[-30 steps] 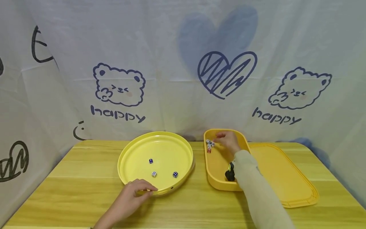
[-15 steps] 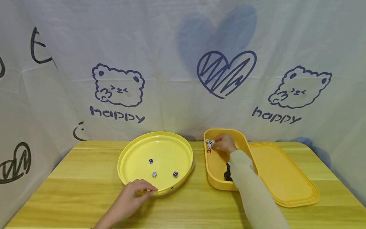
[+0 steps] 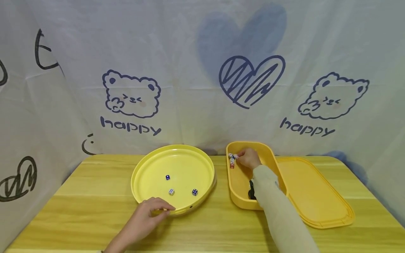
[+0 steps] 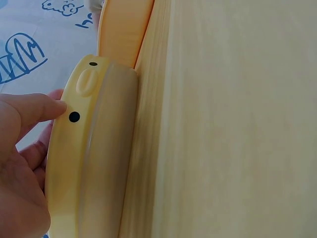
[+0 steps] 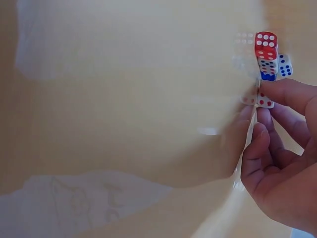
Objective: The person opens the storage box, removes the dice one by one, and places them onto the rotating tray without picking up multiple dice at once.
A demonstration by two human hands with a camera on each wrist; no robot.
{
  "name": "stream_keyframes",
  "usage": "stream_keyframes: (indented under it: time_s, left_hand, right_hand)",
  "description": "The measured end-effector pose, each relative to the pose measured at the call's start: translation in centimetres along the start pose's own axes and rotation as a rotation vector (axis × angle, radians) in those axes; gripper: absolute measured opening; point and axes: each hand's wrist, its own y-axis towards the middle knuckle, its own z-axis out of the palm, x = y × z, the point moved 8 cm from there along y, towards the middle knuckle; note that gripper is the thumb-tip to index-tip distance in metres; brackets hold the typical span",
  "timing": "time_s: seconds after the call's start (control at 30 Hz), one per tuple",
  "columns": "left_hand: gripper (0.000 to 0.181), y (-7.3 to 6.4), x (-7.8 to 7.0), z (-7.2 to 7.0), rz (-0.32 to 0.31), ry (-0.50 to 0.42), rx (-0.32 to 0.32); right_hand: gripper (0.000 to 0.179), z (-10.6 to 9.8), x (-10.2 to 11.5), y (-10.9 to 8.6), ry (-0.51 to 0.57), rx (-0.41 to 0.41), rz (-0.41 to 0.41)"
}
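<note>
My left hand (image 3: 148, 218) grips the near rim of a round yellow tray (image 3: 134, 182), its thumb (image 4: 49, 107) against the outer wall. Two blue dice, one farther back (image 3: 167, 177) and one at right (image 3: 194, 192), lie in the tray with a white die (image 3: 171, 192). Inside an orange-yellow box (image 3: 240, 203), my right hand (image 3: 250, 159) pinches a white die with red dots (image 5: 266, 103) between thumb and fingers. Close by in the right wrist view are a red die (image 5: 266, 45), a white die with blue dots (image 5: 285, 65) and a blue one (image 5: 268, 77).
A black object (image 3: 251, 191) lies in the near part of the box, partly hidden by my right sleeve (image 3: 278, 207). Right of the box rests a flat orange-yellow lid (image 3: 316, 193). A printed cloth (image 3: 190, 105) hangs behind the wooden table (image 3: 79, 207).
My right hand has moved slightly left and down to the dice cluster in the box and now pinches a white die. The left hand stays at the tray rim.
</note>
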Motion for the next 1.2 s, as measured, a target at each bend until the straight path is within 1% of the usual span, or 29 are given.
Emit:
stream_keyframes:
  time_s: [0.27, 0.43, 0.53, 0.6, 0.77, 0.9, 1.03, 1.2]
  left_hand:
    - [0.017, -0.1, 0.1, 0.2, -0.010, -0.009, 0.004]
    - [0.017, -0.2, 0.1, 0.3, -0.016, -0.019, 0.002]
    - [0.017, -0.2, 0.1, 0.3, -0.020, -0.024, 0.005]
    - [0.017, -0.2, 0.1, 0.4, -0.020, -0.021, 0.007]
    - [0.017, -0.3, 0.0, 0.2, -0.005, -0.005, -0.007]
    - [0.017, -0.3, 0.0, 0.1, 0.000, -0.001, -0.011]
    - [0.017, -0.3, 0.0, 0.2, 0.010, 0.003, -0.012]
    - [0.017, -0.2, 0.1, 0.2, -0.002, 0.001, 0.000]
  right_hand:
    - [0.015, -0.3, 0.2, -0.3, -0.025, 0.013, -0.036]
    - [0.018, -0.7, -0.2, -0.3, -0.028, 0.023, -0.046]
    - [0.021, -1.2, -0.3, -0.3, -0.012, 0.018, -0.057]
    - [0.021, -1.7, -0.3, -0.5, 0.036, 0.019, -0.044]
    - [0.016, -2.8, 0.6, -0.7, 0.129, 0.031, -0.012]
    - [0.014, -3.5, 1.4, -0.4, 0.151, 0.042, -0.009]
    - [0.016, -4.2, 2.1, -0.6, 0.158, 0.055, 0.001]
    - [0.016, -5.3, 3.2, -1.0, 0.148, 0.048, -0.038]
